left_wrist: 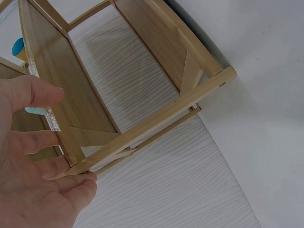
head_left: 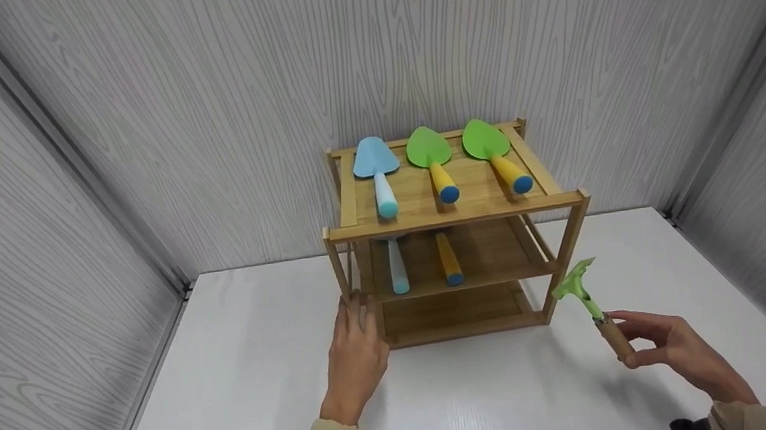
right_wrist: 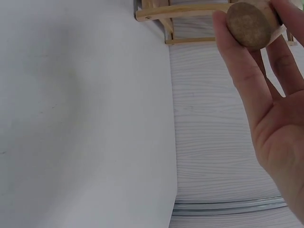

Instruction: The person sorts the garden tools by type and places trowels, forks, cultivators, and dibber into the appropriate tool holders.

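A small hand hoe [head_left: 590, 303] with a green metal head and wooden handle is pinched at the handle by my right hand [head_left: 679, 349]. It is raised to the right of a three-tier wooden rack [head_left: 457, 220]. Seen from the right wrist, the round handle end [right_wrist: 248, 26] sits between thumb and fingers; the hoe's head is hidden there. My left hand [head_left: 358, 358] rests fairly straight fingers against the rack's front left post. In the left wrist view, fingertips [left_wrist: 54, 166] touch the wood near the shelf corner, and the thumb [left_wrist: 40, 92] overlaps the shelf edge.
On the top shelf lie a light-blue trowel [head_left: 380, 175] and two green trowels [head_left: 437, 164] with yellow handles. Below, a pale-blue handle [head_left: 397, 268] and a yellow handle [head_left: 449, 259] point outward. The rack stands on a white table [head_left: 252, 372] against a wood-grain panel [head_left: 228, 118].
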A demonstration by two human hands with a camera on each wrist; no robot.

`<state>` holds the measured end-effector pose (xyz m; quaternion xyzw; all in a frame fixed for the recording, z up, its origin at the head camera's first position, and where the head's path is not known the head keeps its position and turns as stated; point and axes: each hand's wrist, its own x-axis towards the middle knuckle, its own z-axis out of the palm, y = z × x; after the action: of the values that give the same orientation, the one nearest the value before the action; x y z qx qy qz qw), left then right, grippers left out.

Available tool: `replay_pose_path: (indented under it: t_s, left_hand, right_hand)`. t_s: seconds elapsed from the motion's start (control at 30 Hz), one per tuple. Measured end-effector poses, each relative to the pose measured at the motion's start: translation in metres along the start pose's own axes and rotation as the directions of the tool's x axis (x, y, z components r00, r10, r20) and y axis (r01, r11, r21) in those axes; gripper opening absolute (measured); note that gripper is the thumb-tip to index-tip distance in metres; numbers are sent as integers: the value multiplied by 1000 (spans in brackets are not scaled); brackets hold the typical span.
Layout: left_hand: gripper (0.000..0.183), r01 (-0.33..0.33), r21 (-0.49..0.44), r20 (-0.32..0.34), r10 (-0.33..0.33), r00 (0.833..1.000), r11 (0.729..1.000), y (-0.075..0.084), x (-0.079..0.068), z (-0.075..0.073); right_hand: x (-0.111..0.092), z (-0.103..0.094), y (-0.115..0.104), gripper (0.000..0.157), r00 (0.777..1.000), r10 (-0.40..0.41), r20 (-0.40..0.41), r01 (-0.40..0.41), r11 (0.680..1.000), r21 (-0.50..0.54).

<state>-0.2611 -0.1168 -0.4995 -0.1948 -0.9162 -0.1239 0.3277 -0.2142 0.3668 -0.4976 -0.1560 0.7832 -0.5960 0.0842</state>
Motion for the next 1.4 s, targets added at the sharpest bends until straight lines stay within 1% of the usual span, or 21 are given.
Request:
replay_pose_path:
  t_s: [0.1, 0.17, 0.27, 0.37, 0.47, 0.57, 0.67, 0.8, 0.97, 1.07, 1.23, 1.3, 1.4]
  left_hand:
    - [63, -4, 8, 1, 4, 1000, 1000, -1, 0, 1]
    - [63, -9, 13, -1, 9, 1000, 1000, -2, 1, 0]
    - [58, -16, 15, -12, 16, 1000, 1000, -3, 3, 0]
    - [55, -16, 14, -16, 16, 1000, 1000, -3, 4, 0]
    - [56, -9, 12, 2, 8, 1000, 1000, -3, 6, -1]
    - [58, -2, 9, 26, 1, 1000, 1000, -3, 7, -1]
    - [57, 3, 15, 37, -4, 999, 1000, -4, 8, -4]
    - [59, 7, 26, 31, -8, 999, 1000, -5, 7, -6]
    - [59, -1, 26, 32, 0, 999, 1000, -4, 6, -6]
    - [60, 2, 29, 44, -4, 999, 1000, -3, 5, -5]
    - [63, 4, 22, 37, -4, 999, 1000, -1, 2, -3]
    - [63, -3, 15, 27, 3, 1000, 1000, -1, 1, -3]
    - [62, -5, 9, 19, 5, 1000, 1000, 0, -1, -3]
  right_hand:
    - [6, 3, -4, 63, 999, -24, 26, 24, 1000, 11]
    - [11, 5, -7, 63, 998, -56, 41, 56, 998, 7]
    - [21, 8, -14, 63, 994, -100, 52, 101, 995, -24]
    - [29, 11, -22, 65, 990, -126, 57, 129, 990, -63]
    - [36, 15, -28, 66, 987, -148, 64, 153, 983, -97]
    - [43, 21, -35, 66, 987, -151, 61, 158, 980, -117]
    - [52, 30, -41, 67, 993, -112, 42, 115, 988, -106]
    - [65, 43, -48, 72, 998, -50, 26, 52, 996, -69]
    - [76, 55, -58, 76, 1000, -3, -14, 2, 999, -45]
    - [82, 60, -67, 74, 998, 35, -43, -37, 999, -34]
    - [93, 66, -83, 71, 995, 63, -82, -67, 997, -49]
    - [98, 67, -88, 71, 994, 65, -92, -70, 996, -52]
    - [106, 69, -93, 74, 992, 91, -93, -95, 995, -40]
